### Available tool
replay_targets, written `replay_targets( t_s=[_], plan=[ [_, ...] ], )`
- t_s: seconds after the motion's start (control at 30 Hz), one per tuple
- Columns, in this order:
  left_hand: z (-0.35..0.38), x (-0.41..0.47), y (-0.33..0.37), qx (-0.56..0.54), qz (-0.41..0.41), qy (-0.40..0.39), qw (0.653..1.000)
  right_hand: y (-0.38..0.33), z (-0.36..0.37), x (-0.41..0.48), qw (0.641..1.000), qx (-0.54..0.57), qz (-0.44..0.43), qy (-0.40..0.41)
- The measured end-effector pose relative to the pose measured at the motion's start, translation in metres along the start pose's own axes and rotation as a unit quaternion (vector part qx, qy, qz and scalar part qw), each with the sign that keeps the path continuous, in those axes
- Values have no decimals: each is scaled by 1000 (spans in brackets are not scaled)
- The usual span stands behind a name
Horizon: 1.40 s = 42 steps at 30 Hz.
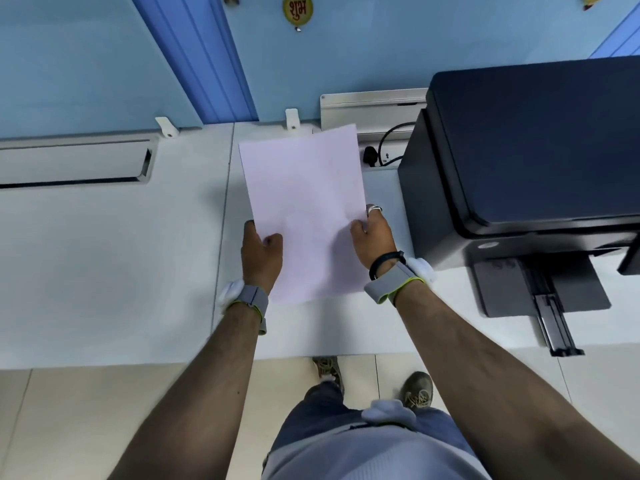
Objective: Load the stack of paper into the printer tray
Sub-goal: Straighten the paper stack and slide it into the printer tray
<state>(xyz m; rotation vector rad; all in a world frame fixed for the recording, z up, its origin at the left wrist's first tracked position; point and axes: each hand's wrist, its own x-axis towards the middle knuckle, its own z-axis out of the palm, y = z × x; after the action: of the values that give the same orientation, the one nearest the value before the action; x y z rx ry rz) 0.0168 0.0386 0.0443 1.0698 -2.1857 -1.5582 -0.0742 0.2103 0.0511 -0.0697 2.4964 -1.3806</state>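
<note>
A white stack of paper [304,202] is held over the white desk [104,265], tilted slightly left. My left hand [261,254] grips its near-left edge with the thumb on top. My right hand [375,237] grips its right edge, thumb on top as well. The black printer [533,150] stands on the desk to the right of the paper. Its dark grey tray [540,289] juts out toward me at the front, with a black extension rail reaching past the desk edge. The tray looks bare.
A black cable and plug [377,155] sit in a socket recess between the paper and the printer. A long cable slot [76,164] runs along the desk's back left. A blue partition wall stands behind the desk. My shoes are on the tiled floor below.
</note>
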Motion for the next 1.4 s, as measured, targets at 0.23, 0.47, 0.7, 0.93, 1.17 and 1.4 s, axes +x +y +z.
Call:
replay_targets(
  t_s=[0.23,0.47,0.7,0.93,1.17,1.4],
  plan=[
    [49,-99,-29,40,-37,-4,999,69,-55,-54,997,-42,59,-27],
    [136,-239,-48,55,-69,-63,994,166,-169,-128,989,-54,130,-33],
    [217,-304,-25,40,-78,-147,985,220,-255,-156,981,-57,175,68],
    [271,-318,0,56,-96,-213,971,256,-311,-151,969,-55,214,106],
    [292,-306,26,76,-104,-213,969,259,-327,-121,965,-80,231,98],
    [310,-282,45,97,-91,-232,964,252,-333,-85,959,-114,247,84]
  ],
)
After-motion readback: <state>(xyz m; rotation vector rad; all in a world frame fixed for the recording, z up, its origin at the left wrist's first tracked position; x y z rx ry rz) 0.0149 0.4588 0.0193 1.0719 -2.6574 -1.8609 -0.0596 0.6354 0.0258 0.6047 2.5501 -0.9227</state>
